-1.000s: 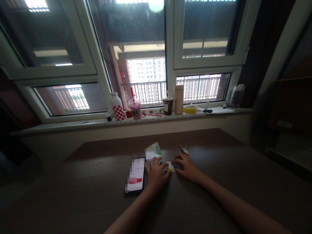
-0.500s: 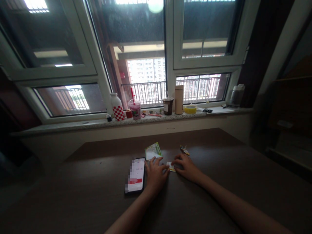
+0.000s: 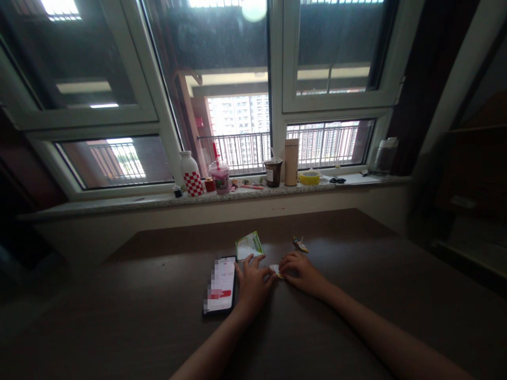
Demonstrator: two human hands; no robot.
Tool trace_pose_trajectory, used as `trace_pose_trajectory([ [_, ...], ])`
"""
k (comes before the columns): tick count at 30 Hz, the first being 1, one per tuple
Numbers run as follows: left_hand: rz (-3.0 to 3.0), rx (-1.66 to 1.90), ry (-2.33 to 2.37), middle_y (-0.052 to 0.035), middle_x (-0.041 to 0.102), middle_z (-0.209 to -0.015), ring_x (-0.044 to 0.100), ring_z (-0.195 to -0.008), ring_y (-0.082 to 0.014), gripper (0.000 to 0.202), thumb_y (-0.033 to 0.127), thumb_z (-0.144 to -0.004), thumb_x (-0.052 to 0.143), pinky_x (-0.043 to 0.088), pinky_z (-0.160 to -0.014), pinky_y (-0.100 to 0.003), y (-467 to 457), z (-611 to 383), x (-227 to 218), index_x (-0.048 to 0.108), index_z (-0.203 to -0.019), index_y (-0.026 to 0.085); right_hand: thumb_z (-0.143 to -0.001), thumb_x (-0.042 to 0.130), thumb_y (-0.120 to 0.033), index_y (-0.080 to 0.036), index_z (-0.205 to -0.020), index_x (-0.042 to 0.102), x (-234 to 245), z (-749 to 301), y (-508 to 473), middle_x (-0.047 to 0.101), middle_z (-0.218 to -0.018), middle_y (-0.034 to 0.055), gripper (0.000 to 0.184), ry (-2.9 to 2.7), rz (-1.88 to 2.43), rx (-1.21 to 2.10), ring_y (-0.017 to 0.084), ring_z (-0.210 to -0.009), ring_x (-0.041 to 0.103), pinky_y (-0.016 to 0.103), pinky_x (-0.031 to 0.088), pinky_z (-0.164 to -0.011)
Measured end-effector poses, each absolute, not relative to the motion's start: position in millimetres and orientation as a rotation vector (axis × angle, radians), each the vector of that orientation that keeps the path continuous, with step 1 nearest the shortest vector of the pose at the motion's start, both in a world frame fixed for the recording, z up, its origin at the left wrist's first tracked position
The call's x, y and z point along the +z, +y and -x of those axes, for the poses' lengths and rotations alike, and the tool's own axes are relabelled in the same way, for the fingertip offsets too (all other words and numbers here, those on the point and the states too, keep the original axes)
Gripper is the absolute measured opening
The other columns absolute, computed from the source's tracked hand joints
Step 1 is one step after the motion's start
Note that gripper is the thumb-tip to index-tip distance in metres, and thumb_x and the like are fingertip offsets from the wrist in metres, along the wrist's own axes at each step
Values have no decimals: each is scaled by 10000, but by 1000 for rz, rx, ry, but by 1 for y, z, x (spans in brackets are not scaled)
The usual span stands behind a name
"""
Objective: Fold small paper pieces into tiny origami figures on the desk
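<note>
A small white piece of paper (image 3: pixel 276 269) with some yellow on it lies between my two hands, low over the table. My left hand (image 3: pixel 253 282) pinches its left side between thumb and forefinger, the other fingers spread beside the phone. On its right side, my right hand (image 3: pixel 301 272) grips the paper with curled fingers that partly hide it. A phone (image 3: pixel 222 282) with a lit screen lies left of my left hand. Just beyond my left fingertips is a flat green and white packet (image 3: pixel 249 245). A small crumpled, colourful scrap (image 3: pixel 300 244) rests past my right hand.
Along the windowsill (image 3: pixel 245 196) stand a red-checked white bottle (image 3: pixel 193 177), a pink drink cup (image 3: pixel 220 178), a dark cup (image 3: pixel 273 173), a tan flask (image 3: pixel 291 162), a roll of yellow tape (image 3: pixel 309 178) and a clear jug (image 3: pixel 386 155). The brown table (image 3: pixel 356 316) extends around my arms.
The paper between my fingers has changed shape: it lay flatter before and looks bent or folded now. My right fingers have shifted slightly. The phone, packet and scrap stay where they were.
</note>
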State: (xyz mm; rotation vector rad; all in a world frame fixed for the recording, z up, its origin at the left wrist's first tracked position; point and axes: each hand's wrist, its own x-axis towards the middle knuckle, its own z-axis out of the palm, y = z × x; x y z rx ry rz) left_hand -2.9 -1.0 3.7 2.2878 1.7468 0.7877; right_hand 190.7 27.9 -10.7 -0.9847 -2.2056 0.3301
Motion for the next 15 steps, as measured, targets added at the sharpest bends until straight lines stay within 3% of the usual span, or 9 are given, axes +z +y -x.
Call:
trace_pose_trajectory([
  [7,-2282,834,1718,-10,559,-1348,312,-1359,-321,119,333,-839,630,39,-1101,-694,-1,3,4,741,-820,295,-811,701,-279,-248,-828,723,-7,-190,26,734,-957,12,41,-2223,976,358,213,-1058,579,403,377,-1005],
  [15,-2299,797,1744,-14,525,-1386,296,-1374,-328,187,378,-858,615,32,-1099,-697,1,4,0,722,-1011,380,-861,655,-300,-241,-812,716,-10,-191,29,730,-950,14,99,-2205,964,419,201,-1009,595,397,367,-996],
])
